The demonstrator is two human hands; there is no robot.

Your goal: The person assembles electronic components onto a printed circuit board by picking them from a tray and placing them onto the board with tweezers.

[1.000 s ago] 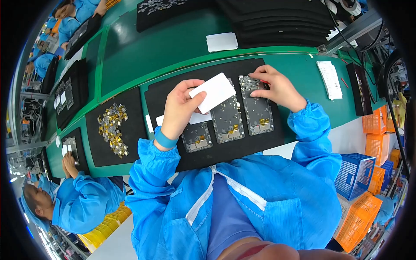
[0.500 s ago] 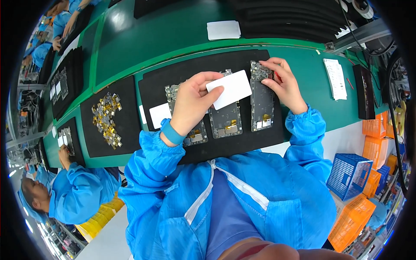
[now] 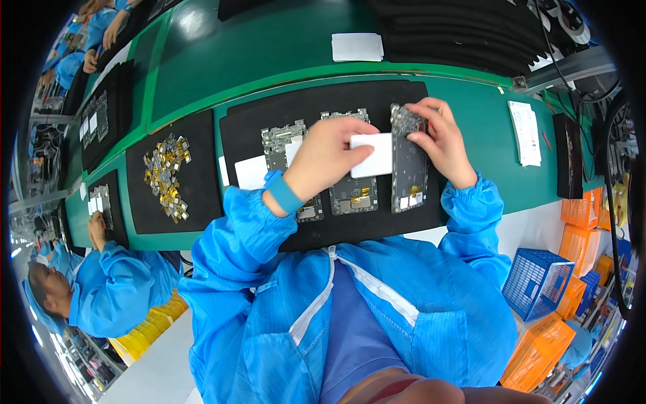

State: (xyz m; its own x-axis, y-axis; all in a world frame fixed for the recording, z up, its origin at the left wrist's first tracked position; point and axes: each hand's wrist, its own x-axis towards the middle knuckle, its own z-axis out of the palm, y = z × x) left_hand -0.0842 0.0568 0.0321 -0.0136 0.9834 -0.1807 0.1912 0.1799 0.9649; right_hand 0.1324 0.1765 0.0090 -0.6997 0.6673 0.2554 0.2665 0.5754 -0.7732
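My left hand point(image 3: 330, 153) pinches a white card point(image 3: 374, 160) between thumb and fingers. The card's right edge meets the left side of a dark circuit board point(image 3: 409, 176); whether it passes beneath is unclear. My right hand point(image 3: 441, 138) grips that board by its far end, which looks slightly raised. A second board point(image 3: 354, 191) lies left of it, partly covered by the card and my left hand. Farther left is a third board point(image 3: 277, 138), mostly behind my left hand and wrist. All three are on a black mat point(image 3: 242, 131).
A white sheet point(image 3: 250, 173) lies at the mat's left. Small gold and silver parts point(image 3: 167, 176) are heaped on another mat. White cards point(image 3: 356, 47) and stacked black mats point(image 3: 457, 37) stand beyond. Papers point(image 3: 524, 133) lie right, crates point(image 3: 538, 283) lower right. A co-worker point(image 3: 121, 296) sits at left.
My left hand has brought the white card lower and rightward, against the board's left edge. My right hand's grip has shifted and the board's far end now looks tilted up.
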